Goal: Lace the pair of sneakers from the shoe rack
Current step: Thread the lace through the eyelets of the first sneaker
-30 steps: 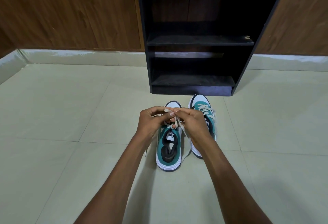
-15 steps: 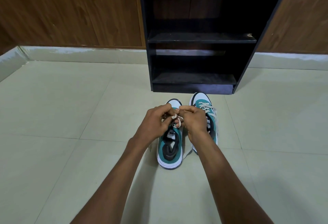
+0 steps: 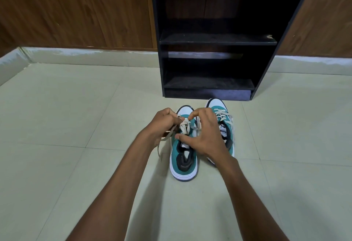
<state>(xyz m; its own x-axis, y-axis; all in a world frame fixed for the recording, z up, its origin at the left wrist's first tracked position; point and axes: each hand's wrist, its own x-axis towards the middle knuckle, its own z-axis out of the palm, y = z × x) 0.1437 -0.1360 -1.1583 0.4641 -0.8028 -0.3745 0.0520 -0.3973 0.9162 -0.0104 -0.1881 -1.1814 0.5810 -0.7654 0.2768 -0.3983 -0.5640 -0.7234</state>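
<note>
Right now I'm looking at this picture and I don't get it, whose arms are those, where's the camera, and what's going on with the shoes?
There is no machine here. The camera is worn on a person's head and looks forward and down, so the two arms reaching in from the bottom are that person's own.

On the tiled floor stand two teal and white sneakers, side by side, toes pointing toward a black shoe rack whose visible shelves hold nothing.

The left hand is closed on a cream lace of the left sneaker; one loose end trails to the floor. The right hand pinches the same lacing at the top with finger and thumb, its other fingers spread over the shoe's tongue.

The right sneaker, partly behind that hand, already shows crossed laces.
</note>
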